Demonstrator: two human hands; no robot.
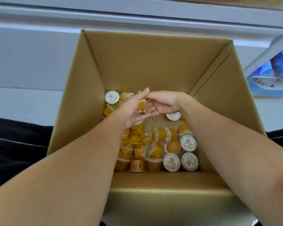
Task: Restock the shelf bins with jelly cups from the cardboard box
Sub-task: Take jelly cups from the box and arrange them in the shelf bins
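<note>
Both hands (147, 106) overlap, hiding jelly cups (153, 144) beneath; grasp unclear.

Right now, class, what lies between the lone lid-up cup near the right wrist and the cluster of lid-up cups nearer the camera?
In the head view, bare box floor separates the lone cup from the cluster; only tipped yellow cups edge in.

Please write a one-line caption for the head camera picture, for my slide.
Both hands, left and right, reach among yellow jelly cups at the bottom of an open cardboard box.
</note>
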